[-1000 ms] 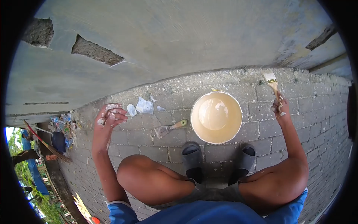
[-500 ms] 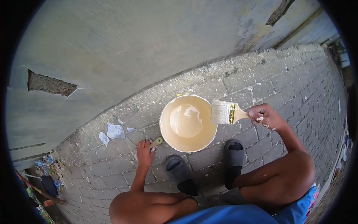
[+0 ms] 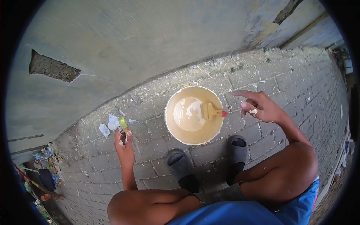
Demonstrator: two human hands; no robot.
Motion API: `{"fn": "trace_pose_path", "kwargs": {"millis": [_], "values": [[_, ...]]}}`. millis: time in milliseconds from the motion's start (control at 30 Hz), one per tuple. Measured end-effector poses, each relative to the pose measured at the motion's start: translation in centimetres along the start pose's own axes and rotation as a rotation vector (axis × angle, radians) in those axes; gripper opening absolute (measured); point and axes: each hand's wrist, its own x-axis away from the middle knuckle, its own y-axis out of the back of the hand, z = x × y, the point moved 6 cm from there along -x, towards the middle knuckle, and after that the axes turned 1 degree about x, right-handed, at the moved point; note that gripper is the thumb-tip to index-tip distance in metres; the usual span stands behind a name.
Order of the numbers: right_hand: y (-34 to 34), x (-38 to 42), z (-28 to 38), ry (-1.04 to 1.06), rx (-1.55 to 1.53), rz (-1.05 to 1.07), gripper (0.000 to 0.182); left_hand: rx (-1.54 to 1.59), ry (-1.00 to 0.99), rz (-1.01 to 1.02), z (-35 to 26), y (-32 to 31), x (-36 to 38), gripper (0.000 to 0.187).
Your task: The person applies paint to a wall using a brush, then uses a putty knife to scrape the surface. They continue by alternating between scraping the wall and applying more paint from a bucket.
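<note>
A cream-coated bucket (image 3: 176, 131) stands on the paving between my hands, with a pale pool of paint at its bottom. Inside it a paintbrush (image 3: 212, 112) leans on the right wall, its red handle tip at the rim and its bristles toward the paint. My right hand (image 3: 264, 107) is just right of the bucket, fingers apart and holding nothing, paint smeared on the thumb side. To the left, my left hand (image 3: 125, 148) grips a scraper (image 3: 123, 122) with a yellow-green handle end pointing up; its thin blade looks blurred beside the fingers.
Pale broken flakes (image 3: 113, 122) lie by my left hand. A grey wall (image 3: 150, 41) with chipped patches runs along the far side. My sandals (image 3: 179, 163) are close to the bucket. Litter (image 3: 47, 159) and a dark object sit at the far left.
The paintbrush has gone from my right hand into the bucket, and that hand has opened. My left hand has lifted the scraper off the paving and moved left.
</note>
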Motion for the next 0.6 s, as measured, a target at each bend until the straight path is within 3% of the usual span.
{"fn": "trace_pose_path", "kwargs": {"millis": [67, 200, 333, 533, 600], "values": [[1.7, 0.6, -0.5, 0.083, 0.102, -0.199, 0.042, 0.031, -0.005, 0.046, -2.7, 0.2, -0.2, 0.041], [3.4, 1.9, 0.8, 0.136, 0.162, -0.213, 0.035, -0.116, -0.269, 0.263, -9.9, -1.0, -1.2, 0.034], [5.1, 2.3, 5.8, 0.234, 0.284, -0.152, 0.033, -0.489, -0.803, 0.727, -21.9, -6.5, -1.1, 0.041], [4.9, 3.4, 17.3, 0.491, 0.315, -0.155, 0.033, -0.462, -0.926, 0.897, -28.4, -12.5, -2.8, 0.045], [4.4, 3.2, 17.4, 0.474, 0.471, -0.2, 0.032, -0.511, -1.095, 0.855, -30.2, -14.5, -3.2, 0.043]]}}
